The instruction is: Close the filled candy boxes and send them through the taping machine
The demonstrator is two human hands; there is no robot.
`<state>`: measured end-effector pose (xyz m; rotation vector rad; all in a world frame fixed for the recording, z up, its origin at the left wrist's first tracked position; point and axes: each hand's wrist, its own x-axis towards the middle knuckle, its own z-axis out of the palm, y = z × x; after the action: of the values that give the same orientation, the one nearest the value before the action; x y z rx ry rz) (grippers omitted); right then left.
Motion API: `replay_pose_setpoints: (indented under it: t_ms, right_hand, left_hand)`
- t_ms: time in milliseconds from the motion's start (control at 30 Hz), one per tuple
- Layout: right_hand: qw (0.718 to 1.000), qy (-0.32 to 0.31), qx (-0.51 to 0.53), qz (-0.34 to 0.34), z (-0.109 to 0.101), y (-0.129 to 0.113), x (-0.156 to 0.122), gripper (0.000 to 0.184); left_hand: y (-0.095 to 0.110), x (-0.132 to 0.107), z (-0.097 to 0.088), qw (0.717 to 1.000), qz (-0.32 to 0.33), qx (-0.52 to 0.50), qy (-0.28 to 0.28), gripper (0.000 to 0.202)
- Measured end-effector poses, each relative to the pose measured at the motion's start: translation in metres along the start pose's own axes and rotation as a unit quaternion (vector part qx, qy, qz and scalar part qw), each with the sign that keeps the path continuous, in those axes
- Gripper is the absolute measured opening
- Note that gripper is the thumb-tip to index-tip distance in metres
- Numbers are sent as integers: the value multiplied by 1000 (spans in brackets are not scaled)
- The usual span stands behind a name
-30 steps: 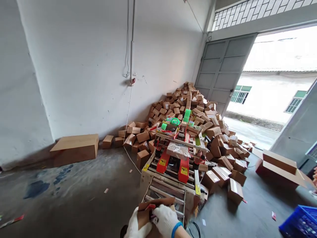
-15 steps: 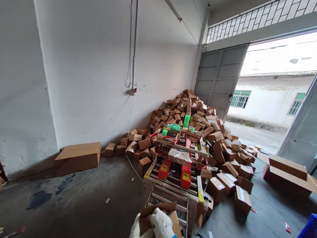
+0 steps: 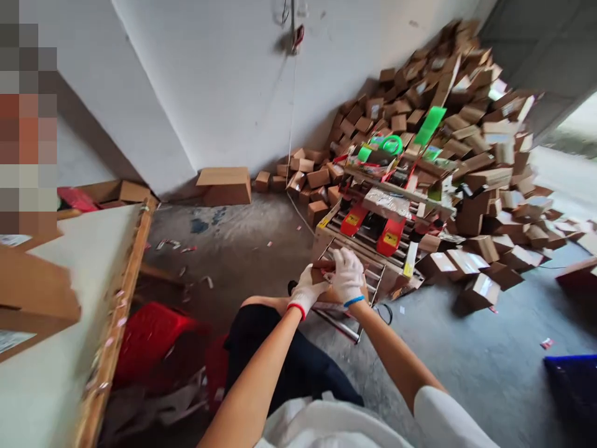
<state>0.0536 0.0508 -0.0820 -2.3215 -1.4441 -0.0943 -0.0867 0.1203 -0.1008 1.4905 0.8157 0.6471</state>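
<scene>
A small brown cardboard box (image 3: 330, 297) is on the near end of a roller conveyor (image 3: 373, 286), partly hidden by my hands. My left hand (image 3: 308, 290), in a white glove with a red cuff, grips the box's left side. My right hand (image 3: 347, 275), in a white glove with a blue cuff, lies over the top and right of the box with its fingers curved onto the flaps. Just beyond the box stands a carton-sealing machine (image 3: 390, 239) with red side belts, and a wrapped package (image 3: 386, 204) sits in it.
A big heap of cardboard boxes (image 3: 401, 124) fills the far right along the wall. To the left is a wood-edged table (image 3: 93, 267) with cartons, beside a red stool (image 3: 152, 342). A blue bin (image 3: 571, 392) stands at the right. One person, blurred, is at the left edge.
The view has tilted down and turned left, bringing my arms, the table and the red stool into sight. Both hands stay at the box; my right hand now spreads further over its top.
</scene>
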Motion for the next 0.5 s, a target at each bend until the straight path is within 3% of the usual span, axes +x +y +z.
replay_pose_setpoints:
  t_ms: [67, 200, 367, 500]
  right_hand:
    - [998, 16, -60, -13, 3, 5, 5, 71]
    - [994, -29, -88, -51, 6, 19, -13, 65]
    - [982, -90, -71, -153, 9, 38, -66, 76]
    - [976, -101, -76, -179, 8, 62, -60, 63]
  left_hand:
    - [-7, 1, 2, 1000, -16, 18, 13, 70]
    - [-23, -2, 2, 995, -46, 76, 38, 84]
    - [-30, 1, 2, 986, -77, 136, 53, 54]
    - [-29, -2, 1, 973, -106, 204, 18, 53]
